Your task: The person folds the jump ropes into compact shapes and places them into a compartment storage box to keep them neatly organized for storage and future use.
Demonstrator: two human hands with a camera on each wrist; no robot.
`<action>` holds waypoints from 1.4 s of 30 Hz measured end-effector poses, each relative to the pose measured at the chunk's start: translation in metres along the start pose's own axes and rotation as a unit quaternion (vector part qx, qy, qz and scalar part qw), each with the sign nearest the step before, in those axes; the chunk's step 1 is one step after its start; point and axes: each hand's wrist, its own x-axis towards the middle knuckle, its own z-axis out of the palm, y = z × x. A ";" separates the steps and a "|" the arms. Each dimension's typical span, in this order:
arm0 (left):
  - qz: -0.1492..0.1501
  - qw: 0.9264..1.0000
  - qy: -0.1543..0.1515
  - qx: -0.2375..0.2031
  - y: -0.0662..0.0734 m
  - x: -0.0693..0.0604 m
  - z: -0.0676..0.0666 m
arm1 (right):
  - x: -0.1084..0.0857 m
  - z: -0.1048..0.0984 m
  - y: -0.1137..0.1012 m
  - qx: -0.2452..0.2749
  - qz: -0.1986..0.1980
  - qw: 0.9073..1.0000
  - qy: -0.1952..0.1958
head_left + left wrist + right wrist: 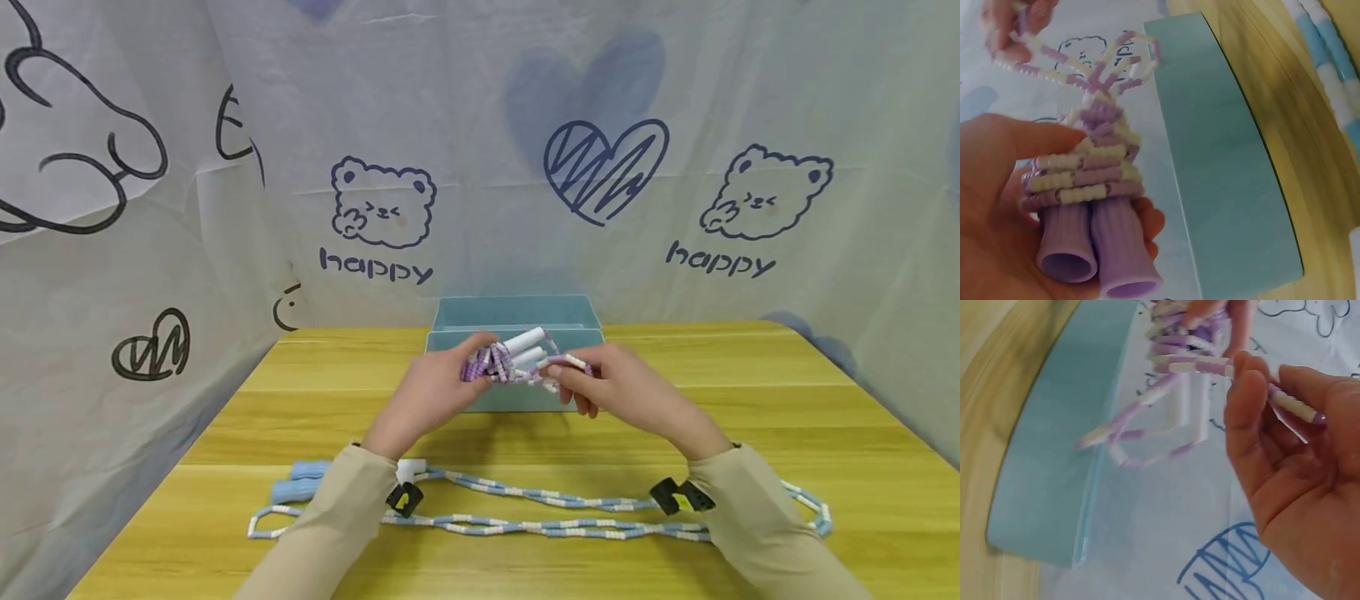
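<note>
1. Light-blue box point(517, 400): stands on the wooden table point(750, 375). Caution: a drooping cord could snag its rim if the bundle is lowered there.
2. Blue-and-white beaded jump rope point(618, 504): lies extended on the table, near side of the box. A low sleeve could drag it askew.
3. Purple-and-white beaded jump rope point(1104, 162): held between the hands, close to the box; exact clearance cannot be told. Slack cord could let the coils unwind.
4. Left hand point(442, 379): grips the coiled bundle; a weak grip could release the turns. Right hand point(618, 383): pinches free cord; excess pull could twist the bundle.
5. Purple handles point(1119, 244): protrude past the coils; could slide out if winding is loose.
6. Loose loops point(1180, 450): could tangle where strands cross.
7. Count: one table; one box; two jump ropes; two hands; four handles, two purple and two blue point(294, 490). Beads: partly hidden, not countable.
</note>
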 end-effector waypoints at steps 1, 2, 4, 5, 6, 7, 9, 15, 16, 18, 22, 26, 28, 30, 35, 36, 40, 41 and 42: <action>0.009 1.000 -0.015 0.005 0.002 -0.001 0.000 | 0.000 0.000 -0.002 0.009 -0.004 1.000 0.008; 0.018 0.999 -0.030 0.008 0.004 -0.002 0.000 | 0.000 0.000 -0.004 0.024 -0.011 1.000 0.012; 0.045 0.997 -0.061 0.012 0.008 -0.003 0.000 | 0.001 -0.001 -0.006 0.059 -0.028 0.998 0.021; 0.061 0.995 -0.077 0.014 0.010 -0.004 0.001 | 0.001 -0.001 -0.007 0.082 -0.033 0.996 0.024; 0.078 0.993 -0.092 0.016 0.012 -0.004 0.001 | 0.001 -0.001 -0.006 0.105 -0.037 0.993 0.027; 0.096 0.990 -0.106 0.019 0.013 -0.004 0.001 | 0.002 -0.001 -0.006 0.126 -0.040 0.991 0.031; 0.133 0.983 -0.126 0.024 0.016 -0.004 0.001 | 0.002 -0.003 -0.004 0.159 -0.042 0.986 0.040; 0.164 0.967 -0.188 -0.041 0.015 -0.007 -0.002 | 0.003 -0.005 0.002 0.165 -0.030 0.983 0.077; 0.162 0.965 -0.198 -0.060 0.015 -0.008 -0.003 | 0.004 -0.005 0.004 0.161 -0.027 0.983 0.085; 0.158 0.960 -0.213 -0.088 0.014 -0.008 -0.003 | 0.004 -0.005 0.007 0.158 -0.023 0.982 0.099; 0.155 0.948 -0.232 -0.149 0.011 -0.007 -0.003 | 0.005 -0.003 0.012 0.167 -0.029 0.978 0.119; 0.135 0.915 -0.266 -0.271 0.005 -0.005 -0.003 | 0.005 -0.001 0.017 0.161 -0.045 0.978 0.125; 0.118 0.895 -0.274 -0.331 0.001 -0.004 -0.004 | 0.005 -0.001 0.019 0.166 -0.048 0.977 0.128; 0.100 0.885 -0.263 -0.371 -0.002 -0.003 -0.006 | 0.005 -0.002 0.022 0.186 -0.047 0.972 0.133; 0.037 0.872 -0.204 -0.445 -0.005 0.000 -0.010 | 0.006 -0.003 0.027 0.289 -0.030 0.949 0.118; 0.027 0.870 -0.194 -0.453 -0.006 0.000 -0.010 | 0.006 -0.004 0.027 0.308 -0.021 0.945 0.110; 0.004 0.873 -0.169 -0.457 -0.006 0.001 -0.009 | 0.008 -0.006 0.028 0.380 0.014 0.923 0.060; 0.002 0.877 -0.165 -0.451 -0.006 0.001 -0.009 | 0.008 -0.006 0.028 0.387 0.022 0.920 0.051; 0.001 0.881 -0.160 -0.445 -0.007 0.001 -0.009 | 0.008 -0.007 0.027 0.395 0.029 0.917 0.043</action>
